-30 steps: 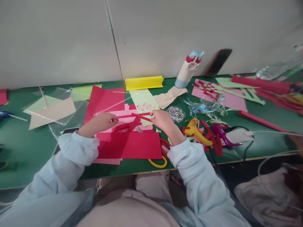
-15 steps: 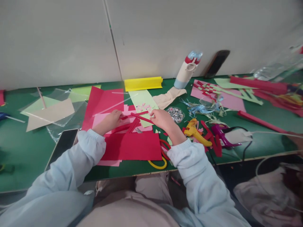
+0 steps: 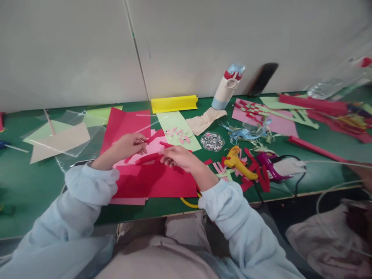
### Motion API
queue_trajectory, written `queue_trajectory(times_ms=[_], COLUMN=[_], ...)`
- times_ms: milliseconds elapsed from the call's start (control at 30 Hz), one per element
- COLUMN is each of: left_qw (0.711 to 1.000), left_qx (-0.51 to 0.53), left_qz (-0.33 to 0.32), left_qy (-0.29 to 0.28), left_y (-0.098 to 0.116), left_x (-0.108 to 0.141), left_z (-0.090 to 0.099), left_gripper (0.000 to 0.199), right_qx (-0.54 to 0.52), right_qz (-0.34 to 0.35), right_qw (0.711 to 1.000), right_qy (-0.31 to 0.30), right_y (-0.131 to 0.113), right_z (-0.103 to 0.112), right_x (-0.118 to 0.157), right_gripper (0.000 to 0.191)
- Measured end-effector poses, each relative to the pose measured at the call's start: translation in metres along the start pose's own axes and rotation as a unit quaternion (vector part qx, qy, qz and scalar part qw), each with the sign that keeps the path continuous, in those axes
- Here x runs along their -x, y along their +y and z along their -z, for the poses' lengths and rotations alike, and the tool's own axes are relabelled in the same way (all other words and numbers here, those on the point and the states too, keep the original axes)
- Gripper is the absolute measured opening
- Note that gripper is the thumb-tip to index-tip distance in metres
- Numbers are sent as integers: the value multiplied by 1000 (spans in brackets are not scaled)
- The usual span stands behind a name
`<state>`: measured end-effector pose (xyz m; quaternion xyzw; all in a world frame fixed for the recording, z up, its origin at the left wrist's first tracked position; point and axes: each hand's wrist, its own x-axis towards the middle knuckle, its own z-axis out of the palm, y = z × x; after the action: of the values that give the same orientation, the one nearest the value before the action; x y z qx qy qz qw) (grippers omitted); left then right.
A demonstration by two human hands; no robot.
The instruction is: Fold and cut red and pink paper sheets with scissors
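Observation:
Over the red and pink papers, my left hand (image 3: 131,145) is closed, its fingertips pinching one end of a narrow red paper strip (image 3: 154,136). To its right, my right hand (image 3: 178,158) has its fingers bent together above a large red paper sheet (image 3: 157,182). What they hold, if anything, I cannot make out. Other red strips lie around and partly beneath the right fingers. Behind that hand, a pale green sheet (image 3: 174,122) carries several small pink paper pieces (image 3: 180,135). Yellow-handled scissors (image 3: 188,203) stick out from under the red sheet, mostly hidden.
Right of my hands are a dish of beads (image 3: 212,141), a yellow glue gun (image 3: 240,162), paper scraps and a purple device (image 3: 270,166). A bottle (image 3: 228,88) and a phone (image 3: 263,79) stand by the wall. Plastic sleeves (image 3: 69,135) lie left. Another person's hand (image 3: 360,170) is far right.
My left hand has shifted left and slightly up with its strip. My right hand has moved left and down, uncovering paper scraps beside the glue gun; the strip it held now shows behind it.

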<state>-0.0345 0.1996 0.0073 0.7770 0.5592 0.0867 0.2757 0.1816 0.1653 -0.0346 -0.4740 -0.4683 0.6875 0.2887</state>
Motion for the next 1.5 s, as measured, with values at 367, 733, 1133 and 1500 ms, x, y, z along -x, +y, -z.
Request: queue_trajectory(times_ms=[367,733,1133,1500], left_qw=[957,899,923,987], left_qx=[252,422,368,113], left_qz=[53,96,87,-48], left_qy=[-131,-71,-68,-106], left_y=[17,9,38,36], left_x=[47,63,59,65], left_z=[-8,-35,-46,-32], left_gripper=[35,33,30,16], right_qx=[-58,660,685,365], right_qz=[129,109,97,176], right_qw=[976,714,696,911], right_qy=[166,204,193,-69], right_y=[10,20,15,3], right_z=[-24,-6,-11,27], right_x=[2,54,66,65], right_gripper=[36,57,56,67])
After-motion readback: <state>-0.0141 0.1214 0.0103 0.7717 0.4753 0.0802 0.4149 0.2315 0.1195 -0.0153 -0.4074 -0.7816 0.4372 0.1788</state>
